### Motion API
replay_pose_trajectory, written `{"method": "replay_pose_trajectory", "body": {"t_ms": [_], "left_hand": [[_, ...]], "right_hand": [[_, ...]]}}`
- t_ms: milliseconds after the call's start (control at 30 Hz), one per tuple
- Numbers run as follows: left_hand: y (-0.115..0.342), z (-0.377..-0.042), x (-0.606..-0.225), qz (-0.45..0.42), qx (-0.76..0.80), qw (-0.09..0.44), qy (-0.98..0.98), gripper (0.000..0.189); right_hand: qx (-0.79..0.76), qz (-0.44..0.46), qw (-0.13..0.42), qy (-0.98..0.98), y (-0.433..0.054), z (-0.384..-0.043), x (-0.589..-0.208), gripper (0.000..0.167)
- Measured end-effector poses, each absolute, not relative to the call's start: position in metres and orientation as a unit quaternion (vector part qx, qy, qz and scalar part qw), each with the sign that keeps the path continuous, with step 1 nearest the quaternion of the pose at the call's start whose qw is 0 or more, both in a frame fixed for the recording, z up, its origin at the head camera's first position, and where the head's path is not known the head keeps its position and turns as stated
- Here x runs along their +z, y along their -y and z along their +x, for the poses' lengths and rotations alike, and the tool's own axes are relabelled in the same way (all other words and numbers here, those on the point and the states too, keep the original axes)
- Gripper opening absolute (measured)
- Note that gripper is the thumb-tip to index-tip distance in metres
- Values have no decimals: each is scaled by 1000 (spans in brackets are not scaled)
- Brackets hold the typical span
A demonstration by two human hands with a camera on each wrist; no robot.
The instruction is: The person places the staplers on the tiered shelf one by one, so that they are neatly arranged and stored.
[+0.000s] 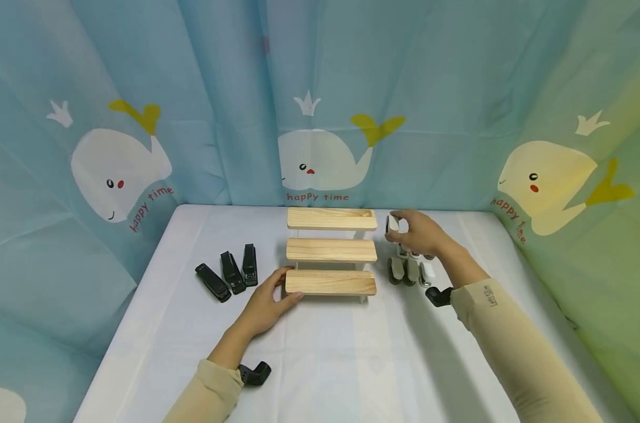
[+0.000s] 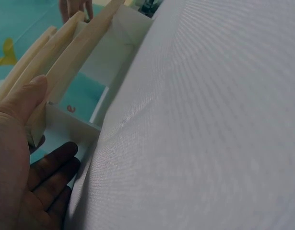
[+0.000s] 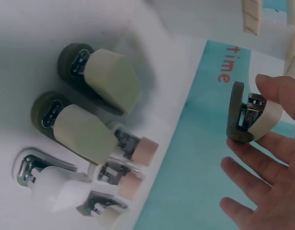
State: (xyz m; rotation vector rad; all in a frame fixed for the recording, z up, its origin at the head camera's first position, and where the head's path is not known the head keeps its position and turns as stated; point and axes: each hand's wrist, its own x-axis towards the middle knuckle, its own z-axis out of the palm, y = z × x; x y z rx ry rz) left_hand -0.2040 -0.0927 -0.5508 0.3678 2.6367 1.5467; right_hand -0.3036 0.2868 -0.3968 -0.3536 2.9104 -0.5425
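A three-tier display stand with pale wooden shelves (image 1: pixel 330 283) stands mid-table on white supports. My left hand (image 1: pixel 264 305) grips the left end of its lowest shelf, the thumb (image 2: pixel 29 96) on the front edge. Right of the top shelf, my right hand (image 1: pixel 425 233) pinches a small stapler (image 3: pixel 255 117) with a dark green base and a cream top, held above the table. Below that hand, several small staplers lie in two rows, among them two green-and-cream ones (image 3: pixel 111 79) and a white one (image 3: pixel 58 189). The right hand partly hides the back row in the head view.
Three black staplers (image 1: pixel 232 272) lie fanned out left of the stand. A white cloth covers the table (image 1: pixel 320 364). Blue curtains (image 1: pixel 225 147) with whale prints hang behind it and along both sides.
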Motion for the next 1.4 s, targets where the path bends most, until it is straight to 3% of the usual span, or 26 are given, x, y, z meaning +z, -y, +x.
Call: {"method": "replay_pose_trajectory", "body": {"t_ms": [1400], "left_hand": [[94, -205, -552, 123, 510, 36, -850, 70]], "right_hand": [[-173, -174, 41, -969, -266, -298, -345, 71]]}}
